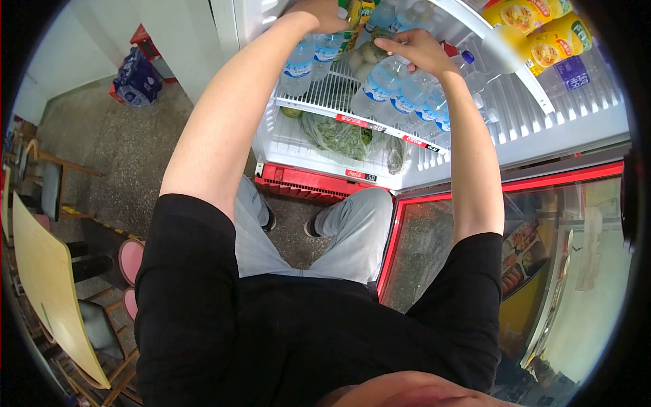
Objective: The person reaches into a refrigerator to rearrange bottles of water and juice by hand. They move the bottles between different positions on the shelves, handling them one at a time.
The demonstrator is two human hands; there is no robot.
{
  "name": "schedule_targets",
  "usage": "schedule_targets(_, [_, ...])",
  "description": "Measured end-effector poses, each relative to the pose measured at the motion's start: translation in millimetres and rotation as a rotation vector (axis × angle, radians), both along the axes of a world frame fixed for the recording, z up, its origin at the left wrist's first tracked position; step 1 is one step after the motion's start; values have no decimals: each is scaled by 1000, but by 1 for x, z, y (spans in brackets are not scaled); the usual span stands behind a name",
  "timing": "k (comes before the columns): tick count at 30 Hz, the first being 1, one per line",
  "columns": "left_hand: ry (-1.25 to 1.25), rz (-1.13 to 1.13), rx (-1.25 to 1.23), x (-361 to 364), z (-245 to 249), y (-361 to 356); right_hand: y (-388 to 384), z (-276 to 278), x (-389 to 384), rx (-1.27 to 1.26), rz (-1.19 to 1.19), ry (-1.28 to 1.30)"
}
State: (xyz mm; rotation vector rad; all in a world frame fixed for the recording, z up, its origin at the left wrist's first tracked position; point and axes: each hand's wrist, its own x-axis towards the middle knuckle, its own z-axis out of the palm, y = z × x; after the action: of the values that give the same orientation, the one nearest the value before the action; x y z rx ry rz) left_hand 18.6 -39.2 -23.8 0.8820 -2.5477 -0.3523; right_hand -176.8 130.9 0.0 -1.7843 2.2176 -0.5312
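An open fridge holds clear water bottles [383, 85] with blue labels on its wire shelf [325, 107]. My right hand [415, 52] is at the top of one of these bottles, its fingers closed around the cap area. Up at the left, my left hand [322, 15] reaches in above more bottles [297, 68], beside green and yellow bottles [354, 20]; its fingers are mostly hidden. Between the hands lie pale round items [366, 57] in a plastic bag. Bagged green vegetables [339, 136] rest on the level below.
The open glass door [434, 237] with a red frame stands at the right. Yellow packages [556, 44] lie on the upper shelf. At the left are a wooden table [54, 278], pink stools [131, 262] and a wrapped purple pack [137, 78] on the floor.
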Motion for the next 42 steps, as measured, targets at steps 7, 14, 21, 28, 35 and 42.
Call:
schedule_targets(7, [-37,-4,19,-3,-1,-3,0,0,0,-3,-1,-3])
schedule_targets(14, [34,-32,2,2,0,2,0,-2,-1,-21,0,19])
schedule_targets(21, [-17,-29,12,-1,-1,-2,-1,0,-2,4,-2,15])
schedule_targets(28, [-31,-34,8,0,1,-1,-2,0,-3,11,5,14])
schedule_targets(35, [-32,-8,36,0,0,0,-1,1,-3,11,17,12])
schedule_targets(42, [-67,15,51,3,3,3,1,2,0,7,17,-1])
